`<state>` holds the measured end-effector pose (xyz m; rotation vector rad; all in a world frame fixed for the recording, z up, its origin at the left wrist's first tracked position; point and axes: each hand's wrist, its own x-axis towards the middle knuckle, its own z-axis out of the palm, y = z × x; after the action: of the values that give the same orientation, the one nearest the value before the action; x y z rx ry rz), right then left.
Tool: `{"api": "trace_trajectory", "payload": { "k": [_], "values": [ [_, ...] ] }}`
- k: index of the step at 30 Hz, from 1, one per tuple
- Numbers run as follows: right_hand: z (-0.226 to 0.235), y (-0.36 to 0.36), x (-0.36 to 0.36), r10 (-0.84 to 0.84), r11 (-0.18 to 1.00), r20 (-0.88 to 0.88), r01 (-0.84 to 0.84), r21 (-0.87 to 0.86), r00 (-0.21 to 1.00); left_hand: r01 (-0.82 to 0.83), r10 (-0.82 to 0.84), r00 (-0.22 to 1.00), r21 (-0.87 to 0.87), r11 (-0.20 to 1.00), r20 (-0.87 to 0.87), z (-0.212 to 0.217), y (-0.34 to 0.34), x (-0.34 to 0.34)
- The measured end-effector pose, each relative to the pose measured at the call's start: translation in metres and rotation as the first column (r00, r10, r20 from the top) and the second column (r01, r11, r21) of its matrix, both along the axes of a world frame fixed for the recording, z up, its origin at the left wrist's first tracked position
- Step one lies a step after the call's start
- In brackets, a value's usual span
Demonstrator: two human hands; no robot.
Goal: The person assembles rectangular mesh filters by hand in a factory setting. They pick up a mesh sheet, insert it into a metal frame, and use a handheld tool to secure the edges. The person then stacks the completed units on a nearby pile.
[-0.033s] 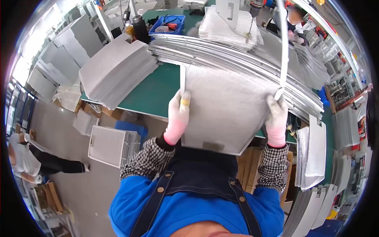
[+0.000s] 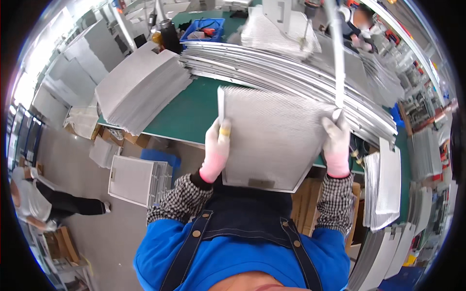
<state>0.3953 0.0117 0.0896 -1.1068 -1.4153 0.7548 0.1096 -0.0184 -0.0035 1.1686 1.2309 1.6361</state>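
Note:
A silvery mesh panel (image 2: 272,140) with a thin metal rim is held in front of my apron, its far edge over the green table. My left hand (image 2: 216,145), in a white and pink glove with a yellow band on one finger, is closed on the panel's left edge. Along that edge a pale frame bar (image 2: 221,103) shows above my fingers. My right hand (image 2: 337,145), gloved alike, grips the right edge near the far corner. A long white strip (image 2: 338,58) runs up from that corner; whether my fingers also hold it is unclear.
Long metal frame strips (image 2: 272,68) lie stacked behind the panel. A pile of mesh sheets (image 2: 143,87) stands on the green table (image 2: 194,104) at left, near a blue basket (image 2: 204,30). More panels (image 2: 383,189) are at right. One person (image 2: 43,194) is at far left, another (image 2: 359,29) far right.
The panel's far edge has come a little nearer to me and slightly left, both hands shifting with it. The long white strip's upper part has swung left.

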Motion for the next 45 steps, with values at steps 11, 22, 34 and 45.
{"api": "trace_trajectory", "payload": {
  "k": [11,22,34,45],
  "values": [
    [-0.006,0.033,-0.103,0.432,0.868,0.007,-0.414,-0.275,0.902,0.137,0.532,0.333,0.598,0.79,-0.779,0.137,0.007,-0.068],
    [-0.004,0.038,-0.132,0.507,0.847,0.331,-0.531,-0.021,0.796,0.437,0.235,0.084,0.248,0.865,-0.968,0.126,0.068,-0.075],
    [0.04,0.047,-0.124,0.72,0.683,0.322,-0.541,-0.491,0.615,0.472,-0.305,0.61,0.027,0.881,-0.732,0.061,0.061,-0.066],
    [0.046,0.058,-0.016,0.753,0.646,0.511,-0.313,-0.697,0.415,0.639,-0.279,0.187,-0.099,0.763,-0.942,0.057,0.076,-0.046]
  ]
}}
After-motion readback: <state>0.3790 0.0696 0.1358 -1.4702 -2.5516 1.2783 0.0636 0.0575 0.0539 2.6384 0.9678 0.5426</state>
